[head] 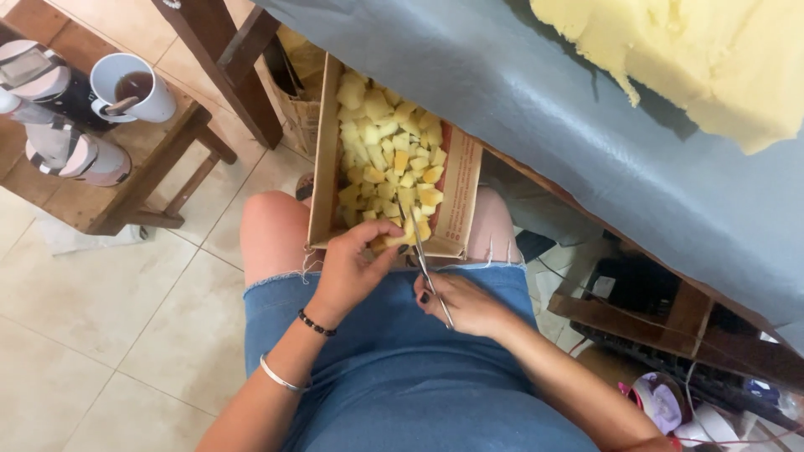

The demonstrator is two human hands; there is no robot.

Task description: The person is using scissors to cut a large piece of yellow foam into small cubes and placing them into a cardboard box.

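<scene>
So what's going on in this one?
A seated person is cutting yellow foam with scissors over a cardboard box resting on their knees. The left hand pinches a small foam piece at the box's near edge, while the right hand works the scissors, blades at that piece. The box holds many cut foam cubes. A large foam slab lies on the grey table beside them.
</scene>
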